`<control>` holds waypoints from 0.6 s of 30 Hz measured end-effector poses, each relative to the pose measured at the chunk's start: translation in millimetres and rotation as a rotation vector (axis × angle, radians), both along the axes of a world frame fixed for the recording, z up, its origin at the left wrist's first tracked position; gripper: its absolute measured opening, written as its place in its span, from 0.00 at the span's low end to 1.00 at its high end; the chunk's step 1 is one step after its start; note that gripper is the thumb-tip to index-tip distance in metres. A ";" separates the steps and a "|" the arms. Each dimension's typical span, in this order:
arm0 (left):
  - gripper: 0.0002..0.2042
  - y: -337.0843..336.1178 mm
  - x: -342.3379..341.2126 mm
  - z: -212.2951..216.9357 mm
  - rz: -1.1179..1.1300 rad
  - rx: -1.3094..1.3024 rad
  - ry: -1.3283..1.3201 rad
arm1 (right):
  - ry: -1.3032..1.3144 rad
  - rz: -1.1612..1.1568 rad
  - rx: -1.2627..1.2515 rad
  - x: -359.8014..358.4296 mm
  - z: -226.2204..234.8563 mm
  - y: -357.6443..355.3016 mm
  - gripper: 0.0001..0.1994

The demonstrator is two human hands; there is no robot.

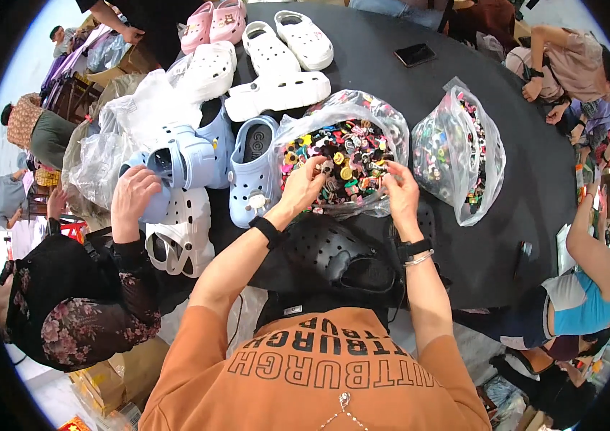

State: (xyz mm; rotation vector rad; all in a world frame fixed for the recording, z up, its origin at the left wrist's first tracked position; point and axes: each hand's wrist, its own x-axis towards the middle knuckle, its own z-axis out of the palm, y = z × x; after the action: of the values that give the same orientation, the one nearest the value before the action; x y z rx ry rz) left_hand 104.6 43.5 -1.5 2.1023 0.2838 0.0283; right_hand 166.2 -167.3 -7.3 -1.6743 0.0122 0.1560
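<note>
An open clear plastic bag [400, 129] full of small colourful shoe charms [352, 147] lies before me on the black table. My left hand [305, 185] reaches over the bag's left side, thumb and fingers closed in a pinch among the charms. At the bag's right side my right hand [402, 192] is also pinched, its fingertips close to the charms. What either hand grips is too small to make out. A black clog [334, 251] lies below my wrists, partly hidden. Left of the bag stands a light blue clog [251, 172] with a charm on it.
A second clear bag of charms [488, 158] sits to the right. White clogs [276, 93], pink clogs [227, 21] and a phone [415, 54] lie farther back. At left, a co-worker's hand [135, 192] touches blue clogs [188, 154] near a white clog [183, 233].
</note>
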 end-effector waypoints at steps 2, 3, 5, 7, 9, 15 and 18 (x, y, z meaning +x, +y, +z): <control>0.19 -4.8 -8.2 1.1 0.001 -0.044 -0.018 | -0.132 -0.025 -0.213 -1.9 6.7 -12.1 0.12; 0.18 -9.1 -10.3 5.0 -0.017 -0.039 0.073 | -0.235 -0.016 -0.350 -0.4 2.6 -19.7 0.12; 0.18 -15.7 -13.2 4.5 -0.091 -0.021 0.119 | -0.339 -0.009 -0.487 0.4 -8.3 -24.1 0.13; 0.18 -17.9 -13.3 0.3 -0.160 0.029 0.146 | -0.428 0.039 -0.642 -0.3 -17.0 -22.1 0.15; 0.17 -19.7 -12.8 4.6 -0.225 0.070 0.145 | -0.240 0.075 -0.560 -5.7 -9.0 -11.7 0.17; 0.13 -16.7 12.3 6.3 -0.145 0.072 0.012 | -0.521 0.041 -0.805 -6.0 8.7 10.2 0.15; 0.12 -25.0 28.0 5.3 -0.052 0.075 -0.041 | -0.443 0.187 -0.542 3.0 2.2 27.5 0.12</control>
State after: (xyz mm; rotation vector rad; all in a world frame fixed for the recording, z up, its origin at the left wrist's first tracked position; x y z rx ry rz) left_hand 132.6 18.5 3.8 2.1797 0.2057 0.0517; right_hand 169.1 -139.8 -5.1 -2.2194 -0.4728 -0.0911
